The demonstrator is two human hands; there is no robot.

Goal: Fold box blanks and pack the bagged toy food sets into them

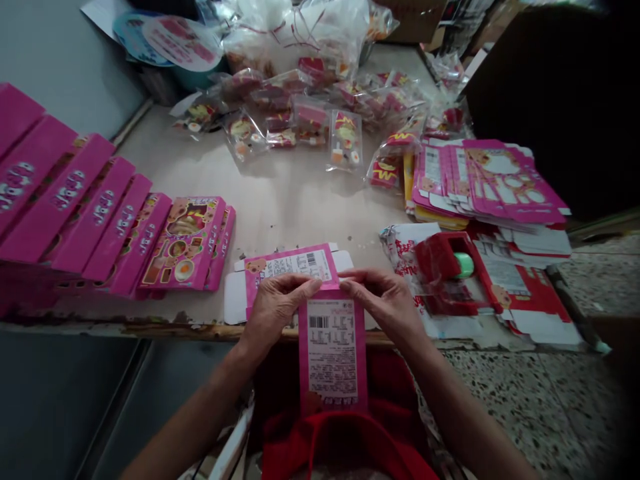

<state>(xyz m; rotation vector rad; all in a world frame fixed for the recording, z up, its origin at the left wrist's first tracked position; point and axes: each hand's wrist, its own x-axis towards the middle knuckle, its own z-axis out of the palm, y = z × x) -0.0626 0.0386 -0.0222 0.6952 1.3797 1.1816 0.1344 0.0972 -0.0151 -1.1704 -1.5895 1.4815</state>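
A pink cardboard box (333, 360) with a printed white back panel and a barcode hangs upright over the table's front edge, close to my body. My left hand (280, 303) pinches its top edge at the left corner. At the right corner my right hand (383, 303) pinches the same edge, thumb and fingertips closed on it. Just behind my hands, a flat pink carton (287, 265) with white end flaps lies on the table, partly covered by my left hand.
Finished-looking pink boxes (117, 227) stand in a row at left. Small plastic bags of toy food (345, 137) lie along the back. At right are stacked flat pink cartons (500, 183), a red tape dispenser (447, 273) with green core, and red cartons (533, 297).
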